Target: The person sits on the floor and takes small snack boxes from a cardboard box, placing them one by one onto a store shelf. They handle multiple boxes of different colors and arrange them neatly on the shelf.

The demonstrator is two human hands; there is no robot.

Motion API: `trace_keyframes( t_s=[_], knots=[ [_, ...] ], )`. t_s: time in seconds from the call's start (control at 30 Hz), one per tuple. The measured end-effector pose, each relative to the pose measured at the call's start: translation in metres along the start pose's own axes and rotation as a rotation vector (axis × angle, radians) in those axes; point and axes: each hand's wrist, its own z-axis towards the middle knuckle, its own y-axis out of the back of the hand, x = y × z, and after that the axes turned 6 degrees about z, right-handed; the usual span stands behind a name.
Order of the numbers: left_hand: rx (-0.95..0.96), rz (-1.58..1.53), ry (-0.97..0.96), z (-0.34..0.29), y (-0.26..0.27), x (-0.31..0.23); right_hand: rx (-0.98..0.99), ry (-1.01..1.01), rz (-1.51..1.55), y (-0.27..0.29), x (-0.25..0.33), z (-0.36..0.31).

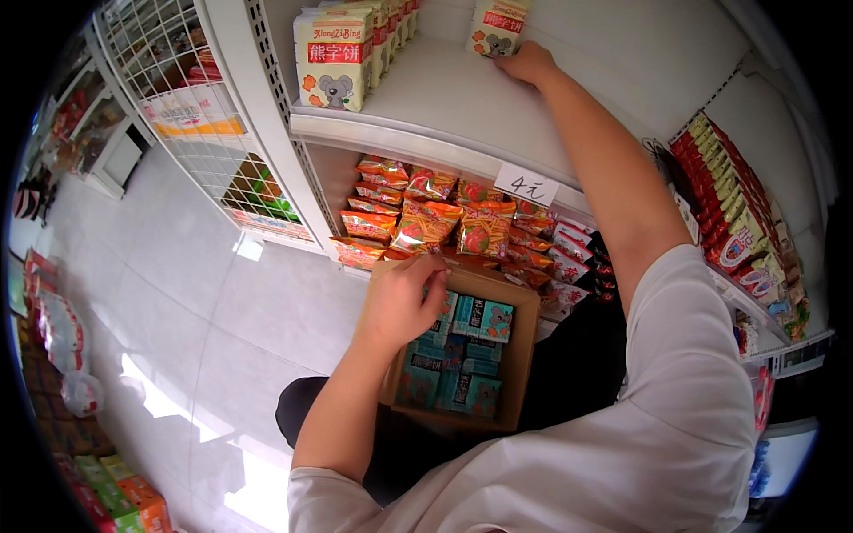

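Floor (pixel 258 302): Pale tiles spread out to the left of and below the left hand.
Shelf (pixel 435 102): A white board runs beneath the right hand, beyond the left one.
Orange bags (pixel 426 226): Snacks crowd the tier between the two hands, just past the left.
Carton (pixel 526 338): An open cardboard box sits just below and right of the left hand, teal packets (pixel 485 318) inside.
Cream row (pixel 333 62): Matching packets stand upright, well left of the right hand.
Left hand (pixel 404 298): Fingers curl at the carton's near-left rim; whether they grip it cannot be told.
Right hand (pixel 526 65): Stretched far forward, it is bent narrow, apparently holding a packet by its lower right corner.
Cream packet (pixel 496 28): Upright at the right fingertips, apart from the row. The step looks like placing or shifting it; the next move calls for steadying its base before letting go.
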Motion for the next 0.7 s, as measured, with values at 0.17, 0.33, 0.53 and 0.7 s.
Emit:
trace_keyframes(
  t_s=[0.17, 0.33, 0.53, 0.7],
  knots=[
    [0.056, 0.065, -0.046, -0.002, -0.015, -0.007, 0.162, 0.055, 0.220, 0.041, -0.019, -0.026],
    [0.223, 0.082, 0.024, -0.018, -0.051, 0.006, -0.094, 0.486, 0.287, 0.083, 0.007, -0.200],
    [0.539, 0.287, 0.035, -0.028, -0.112, -0.001, -0.129, 0.641, 0.809, 0.034, -0.092, -0.316],
    [0.800, 0.300, 0.215, -0.045, -0.185, 0.000, 0.153, 0.332, 0.823, -0.029, -0.162, -0.327]
  ],
)
